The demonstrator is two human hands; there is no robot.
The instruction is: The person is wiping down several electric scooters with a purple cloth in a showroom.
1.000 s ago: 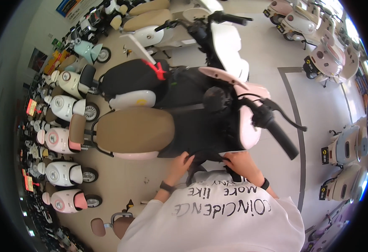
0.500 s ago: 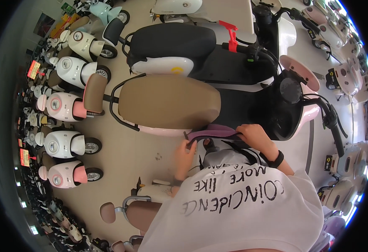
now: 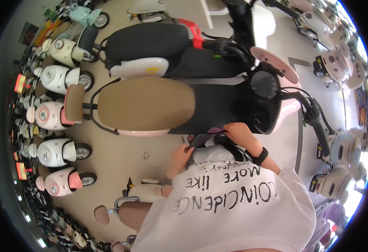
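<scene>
In front of my waist I hold a curved, flexible-looking piece (image 3: pixel 201 138), dark on the face turned up, with purple along its far edge. Its exact kind cannot be made out. My left hand (image 3: pixel 181 156) pinches its left end, thumb and fingers closed. My right hand (image 3: pixel 239 133), with a black band at the wrist, is closed on its right end, beside black straps or folds. Just beyond both hands stands a pink scooter with a brown seat (image 3: pixel 146 103) and a black footboard (image 3: pixel 219 103).
A white scooter with a black seat (image 3: pixel 148 42) stands behind the pink one, a red tag (image 3: pixel 196 38) on its handlebar. Several scooters line the left, one a white scooter (image 3: pixel 52 152); more stand at right. A scooter with a brown seat (image 3: pixel 135 214) is close at my left.
The held piece has come nearer my body and turned, so less purple and more of its dark side shows. Both hands keep their hold. The whole view has shifted, moving the scooters leftward.
</scene>
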